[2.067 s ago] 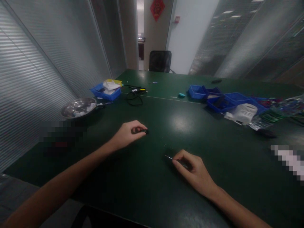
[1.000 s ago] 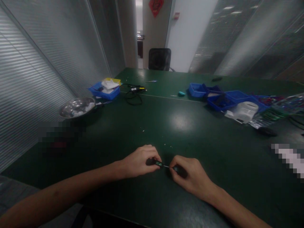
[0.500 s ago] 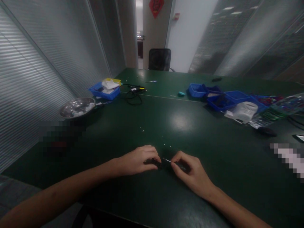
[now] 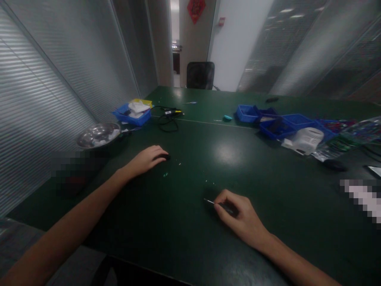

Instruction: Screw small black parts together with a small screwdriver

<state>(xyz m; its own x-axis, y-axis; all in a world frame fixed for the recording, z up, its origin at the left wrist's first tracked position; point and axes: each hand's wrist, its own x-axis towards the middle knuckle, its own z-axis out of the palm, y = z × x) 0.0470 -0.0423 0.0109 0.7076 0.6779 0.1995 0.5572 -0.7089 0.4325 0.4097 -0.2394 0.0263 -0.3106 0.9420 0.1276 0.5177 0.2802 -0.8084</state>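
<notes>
My left hand [image 4: 150, 158] is over the table, left of the middle, its fingers closed round a small dark oblong object [image 4: 163, 157] whose kind I cannot make out. Just below that hand lies a small green, shiny piece [image 4: 165, 174]. My right hand [image 4: 238, 212] rests near the front of the table and pinches a thin screwdriver [image 4: 210, 201] with a dark handle. Its metal shaft points left, with its tip free of anything. Several tiny white bits [image 4: 206, 181] are scattered between the two hands.
On the green table [image 4: 184, 246] stand a metal bowl [image 4: 86, 139] with white scraps, a blue tray [image 4: 139, 118] and a black cable [image 4: 175, 129] at left. Blue bins [image 4: 247, 114], a white plastic part [image 4: 308, 141] and a clear bottle [image 4: 342, 139] are at right.
My left hand has moved away from the screwdriver tip, up and to the left, with the dark object in it. The green piece now shows. My right hand stays put.
</notes>
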